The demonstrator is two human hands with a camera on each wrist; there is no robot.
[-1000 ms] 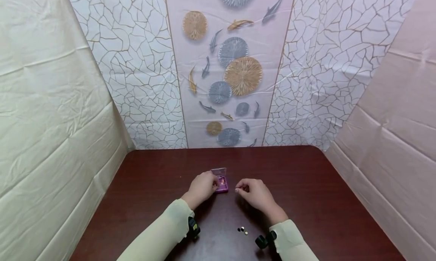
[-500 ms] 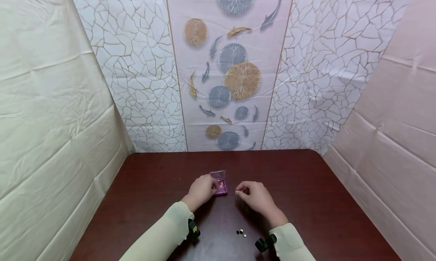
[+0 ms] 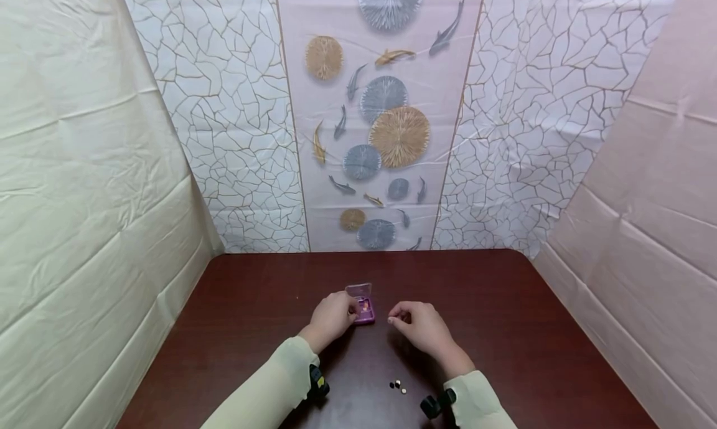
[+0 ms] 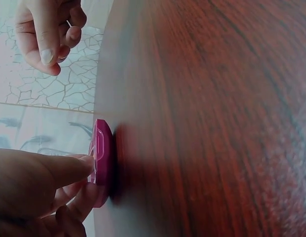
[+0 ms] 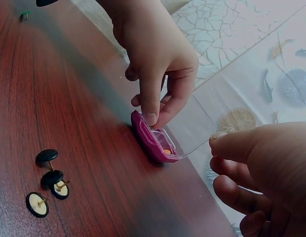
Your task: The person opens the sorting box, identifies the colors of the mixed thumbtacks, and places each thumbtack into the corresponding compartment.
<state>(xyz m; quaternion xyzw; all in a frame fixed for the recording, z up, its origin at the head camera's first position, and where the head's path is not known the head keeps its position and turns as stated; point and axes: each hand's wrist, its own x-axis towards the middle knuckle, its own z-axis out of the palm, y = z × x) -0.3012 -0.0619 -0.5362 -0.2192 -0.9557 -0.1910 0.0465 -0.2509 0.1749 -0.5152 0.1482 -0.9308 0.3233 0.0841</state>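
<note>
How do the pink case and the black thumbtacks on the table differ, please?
The pink case is boxy with a raised clear lid, whereas the black thumbtacks are round-headed. The case is larger than any one of the thumbtacks. The left hand touches the case, while the thumbtacks lie untouched. Both rest on the table.

Just behind the left hand [image 3: 330,318] ends a pale yellow-green sleeve [image 3: 274,379], wavy-hemmed, with a black wrist camera [image 3: 317,386] — it bears a yellow patch [image 3: 321,380]. Behind the right hand [image 3: 424,330]: a matching right sleeve [image 3: 478,399] and a boxy black right wrist camera [image 3: 430,407].
</note>
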